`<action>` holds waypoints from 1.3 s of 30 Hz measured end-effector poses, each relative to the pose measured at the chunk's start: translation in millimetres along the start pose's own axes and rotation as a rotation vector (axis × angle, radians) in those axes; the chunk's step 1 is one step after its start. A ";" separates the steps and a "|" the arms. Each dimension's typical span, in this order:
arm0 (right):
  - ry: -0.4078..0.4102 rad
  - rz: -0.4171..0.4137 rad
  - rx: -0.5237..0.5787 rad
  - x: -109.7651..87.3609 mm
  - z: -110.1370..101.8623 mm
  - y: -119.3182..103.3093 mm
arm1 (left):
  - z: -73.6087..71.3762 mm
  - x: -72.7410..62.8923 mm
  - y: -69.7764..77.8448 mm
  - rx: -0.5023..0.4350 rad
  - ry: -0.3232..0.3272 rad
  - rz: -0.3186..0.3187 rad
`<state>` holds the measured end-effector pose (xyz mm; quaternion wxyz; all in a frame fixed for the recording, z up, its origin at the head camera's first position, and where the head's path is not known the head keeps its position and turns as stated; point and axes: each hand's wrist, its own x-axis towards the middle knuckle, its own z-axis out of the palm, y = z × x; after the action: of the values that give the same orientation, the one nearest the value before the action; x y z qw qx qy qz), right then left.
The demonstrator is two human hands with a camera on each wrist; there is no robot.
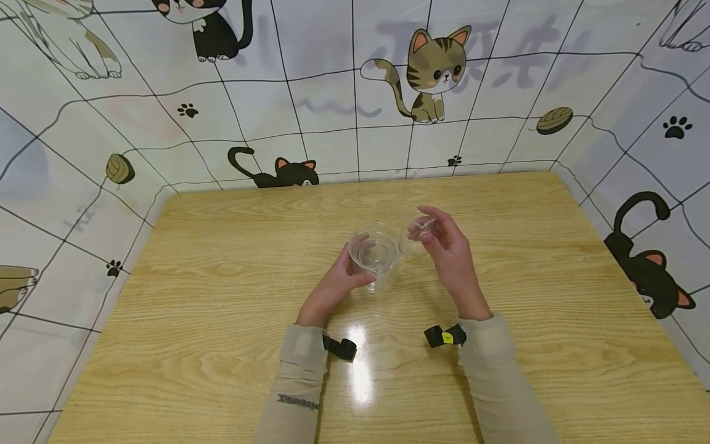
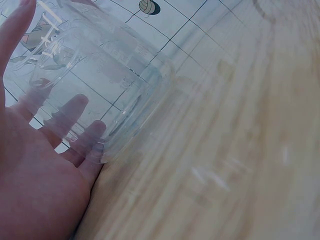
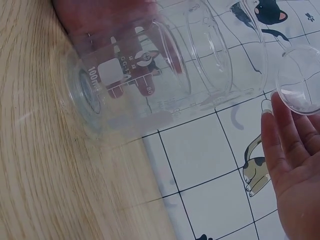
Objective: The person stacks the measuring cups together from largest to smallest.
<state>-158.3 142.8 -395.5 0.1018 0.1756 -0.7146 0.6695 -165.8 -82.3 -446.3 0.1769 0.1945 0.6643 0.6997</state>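
A clear glass beaker with white printed markings, among them 100 and 80, stands near the middle of the table. Several rings show inside its mouth, as if another clear vessel sits in it; I cannot tell for sure. My left hand grips the beaker from the left, thumb in front and fingers behind the glass. On the other side, my right hand pinches a small clear round vessel just right of the beaker's rim. Its round edge shows above the fingertips in the right wrist view; its exact kind is unclear.
The light wooden table has a glossy light reflection near its front. Behind and at both sides hangs a white gridded sheet with cartoon cats. Each wrist carries a black strap camera.
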 end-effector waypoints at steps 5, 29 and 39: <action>0.006 -0.010 -0.015 0.5 -0.4 1.3 | -0.3 0.9 -0.8 0.008 0.000 0.006; 0.001 0.009 -0.005 1.5 3.2 -0.4 | -3.7 6.0 -15.6 0.021 0.041 0.002; -0.014 0.013 -0.016 1.3 5.1 -1.2 | -4.5 7.5 -23.0 0.035 0.041 0.039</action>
<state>-158.6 137.6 -394.3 0.0936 0.1749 -0.7217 0.6632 -174.8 -81.1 -469.2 0.1461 0.1962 0.6760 0.6951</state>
